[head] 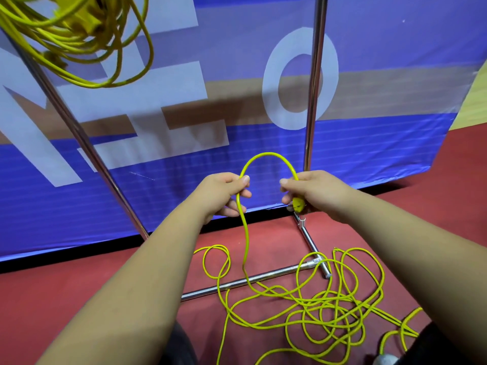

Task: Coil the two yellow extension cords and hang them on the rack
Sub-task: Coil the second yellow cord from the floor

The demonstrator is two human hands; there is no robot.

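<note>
One yellow extension cord (87, 46) hangs coiled at the top left, by the metal rack (313, 83). The second yellow cord (311, 304) lies in a loose tangle on the red floor around the rack's base. My right hand (313, 193) grips this cord's yellow plug end (299, 204). From there the cord arches up and over to my left hand (224, 193), which pinches it between thumb and fingers. Below my left hand the cord drops down to the tangle.
A blue banner (369, 143) with large white letters stands right behind the rack. The rack's chrome base bars (253, 280) lie on the red floor under the tangle. A slanted chrome pole (79, 133) crosses the left side. A wooden floor strip (471, 101) shows at the far right.
</note>
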